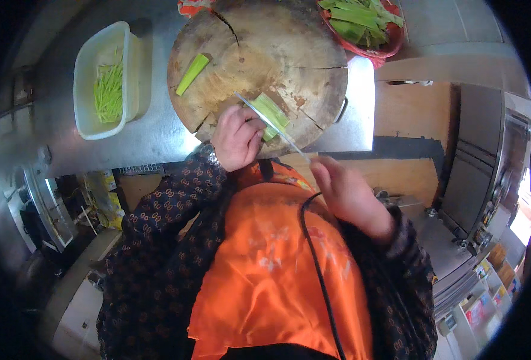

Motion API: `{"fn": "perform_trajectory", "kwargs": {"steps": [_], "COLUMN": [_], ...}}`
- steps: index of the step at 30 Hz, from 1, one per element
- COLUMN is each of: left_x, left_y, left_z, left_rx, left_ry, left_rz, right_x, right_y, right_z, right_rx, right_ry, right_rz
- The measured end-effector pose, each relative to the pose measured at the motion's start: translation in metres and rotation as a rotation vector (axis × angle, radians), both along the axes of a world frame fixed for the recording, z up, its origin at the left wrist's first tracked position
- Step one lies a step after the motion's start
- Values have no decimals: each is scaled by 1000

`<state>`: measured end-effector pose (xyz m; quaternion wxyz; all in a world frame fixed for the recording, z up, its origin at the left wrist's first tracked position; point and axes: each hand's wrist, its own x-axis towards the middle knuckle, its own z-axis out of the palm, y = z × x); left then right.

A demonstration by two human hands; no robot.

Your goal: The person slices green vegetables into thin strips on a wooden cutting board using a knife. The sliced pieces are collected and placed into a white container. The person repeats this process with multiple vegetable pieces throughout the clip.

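Observation:
My right hand (348, 195) grips the handle of a kitchen knife (271, 122), whose blade crosses the near part of a round wooden chopping block (247, 31). Close against the blade's left side, my left hand (238, 138) has its fingers curled down over green vegetable pieces, partly hidden beneath it. Flat slices of pale green stem vegetable (270, 110), resembling celtuce, lie under and to the right of the blade. A separate peeled chunk (192, 74) of the same green rests on the block's left side.
Left of the block, a white plastic tub (132, 81) holds green shreds (109, 94). A red basket (393, 42) with green leaves and peelings (357, 20) stands at the back right. Red-and-white cloth or packaging (195, 6) touches the block's far edge. Deep cracks run through the wood.

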<state>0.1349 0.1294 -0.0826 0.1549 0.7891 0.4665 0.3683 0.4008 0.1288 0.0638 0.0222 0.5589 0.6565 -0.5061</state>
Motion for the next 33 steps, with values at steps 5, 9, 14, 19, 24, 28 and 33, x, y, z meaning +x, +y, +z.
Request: {"fn": "perform_trajectory", "kwargs": {"steps": [5, 9, 14, 19, 24, 28, 33], "left_x": [1, -1, -3, -3, -4, -5, -8], "left_y": [2, 2, 4, 0, -2, -2, -1], "left_z": [-3, -3, -5, -7, -11, -12, -12], "left_rx": [11, 12, 6, -9, 23, 1, 17], "left_ry": [-19, -11, -35, -26, -13, -39, -34], "left_rz": [7, -2, -18, -5, 22, 4, -12], "right_x": [-4, 0, 6, -8, -12, -9, -1], "right_y": [6, 5, -3, 3, 8, 10, 2], "right_z": [-36, -14, 25, -16, -44, -15, 28], "right_rx": [-26, 22, -8, 9, -50, -88, -90], "right_ry": [50, 114, 19, 18, 69, 24, 10], "right_rz": [-20, -28, -31, -12, -71, -54, -32]}}
